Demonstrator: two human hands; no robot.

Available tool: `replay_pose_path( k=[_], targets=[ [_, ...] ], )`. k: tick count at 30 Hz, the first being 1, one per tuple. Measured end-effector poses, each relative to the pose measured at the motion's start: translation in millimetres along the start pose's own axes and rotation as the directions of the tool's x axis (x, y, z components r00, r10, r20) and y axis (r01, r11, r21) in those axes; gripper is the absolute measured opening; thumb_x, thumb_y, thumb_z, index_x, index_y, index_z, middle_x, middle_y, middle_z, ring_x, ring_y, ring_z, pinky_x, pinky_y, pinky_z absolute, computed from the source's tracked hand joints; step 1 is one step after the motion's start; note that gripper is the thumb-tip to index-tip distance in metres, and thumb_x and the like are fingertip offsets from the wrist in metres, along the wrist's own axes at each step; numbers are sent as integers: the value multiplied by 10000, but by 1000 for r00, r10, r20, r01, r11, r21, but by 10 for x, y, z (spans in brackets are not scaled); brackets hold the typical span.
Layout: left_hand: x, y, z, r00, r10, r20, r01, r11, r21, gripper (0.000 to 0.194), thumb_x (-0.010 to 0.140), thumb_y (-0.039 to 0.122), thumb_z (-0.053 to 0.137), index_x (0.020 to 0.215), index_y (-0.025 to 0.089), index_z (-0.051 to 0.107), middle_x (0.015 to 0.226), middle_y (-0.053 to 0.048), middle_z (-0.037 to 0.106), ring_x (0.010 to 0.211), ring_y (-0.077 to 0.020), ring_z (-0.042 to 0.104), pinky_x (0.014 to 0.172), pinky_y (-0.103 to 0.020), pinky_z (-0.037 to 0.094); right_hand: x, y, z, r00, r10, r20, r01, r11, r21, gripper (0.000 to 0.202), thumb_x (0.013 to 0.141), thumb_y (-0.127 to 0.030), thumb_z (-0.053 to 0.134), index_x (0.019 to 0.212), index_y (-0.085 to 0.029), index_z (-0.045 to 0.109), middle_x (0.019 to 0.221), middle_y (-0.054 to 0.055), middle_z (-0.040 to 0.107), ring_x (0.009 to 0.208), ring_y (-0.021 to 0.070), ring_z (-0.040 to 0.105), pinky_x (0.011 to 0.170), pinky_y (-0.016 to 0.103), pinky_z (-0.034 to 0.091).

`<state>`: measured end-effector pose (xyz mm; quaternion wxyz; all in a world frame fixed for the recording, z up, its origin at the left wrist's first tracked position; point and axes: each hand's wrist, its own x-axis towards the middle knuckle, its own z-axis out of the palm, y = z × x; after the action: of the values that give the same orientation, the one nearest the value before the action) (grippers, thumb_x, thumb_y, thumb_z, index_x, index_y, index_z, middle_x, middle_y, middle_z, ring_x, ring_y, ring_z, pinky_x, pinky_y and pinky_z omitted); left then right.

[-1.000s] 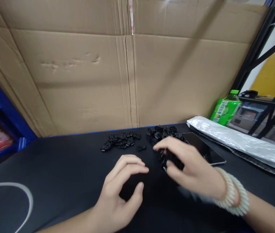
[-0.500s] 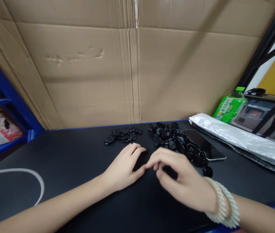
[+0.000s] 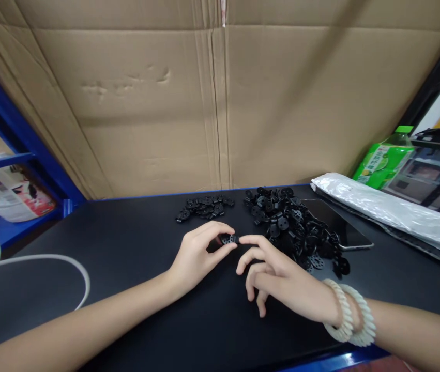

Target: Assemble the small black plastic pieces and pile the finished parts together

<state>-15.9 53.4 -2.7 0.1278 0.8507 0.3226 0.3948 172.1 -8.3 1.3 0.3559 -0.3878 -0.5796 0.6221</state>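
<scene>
While one small black perforated part [image 3: 229, 238] is up in the fingers, the rest lie in two lots: a large heap of black parts [image 3: 293, 222] and, left of it, a smaller cluster [image 3: 206, 206]. Looks mid-course, w/ plenty of pcs. lying loose; can't tell which lot, if either, is finished. L hand [image 3: 194, 253], front-left of the large heap, pinches the part b/w thumb and forefinger, tips nearly closed on it – its right end pokes out toward the R hand [image 3: 282, 276]. That hand is at the heap's front-left edge, forefinger out w/ its tip at the part's end, touching or just beside it; other fingers spread and loosely curled, no grip visible. Dark tablet [image 3: 332, 219] lies just right of the heap, silver-wrapped package [image 3: 390, 206] farther right, green bottle [image 3: 382, 163] behind that.
</scene>
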Motion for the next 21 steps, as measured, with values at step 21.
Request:
replay_pose_path(
  k=[21],
  targets=[
    [-133,336,88,982,-157,-102,96,889,-448,191,735,73,716,905,151,677,933,-48,719,829,-163,682,725,-249,594,66,-44,-7,987,118,106,-151,908,390,185,852,-308,564,935,-166,479,723,-6,579,579,108,588,537,246,460]
  ],
)
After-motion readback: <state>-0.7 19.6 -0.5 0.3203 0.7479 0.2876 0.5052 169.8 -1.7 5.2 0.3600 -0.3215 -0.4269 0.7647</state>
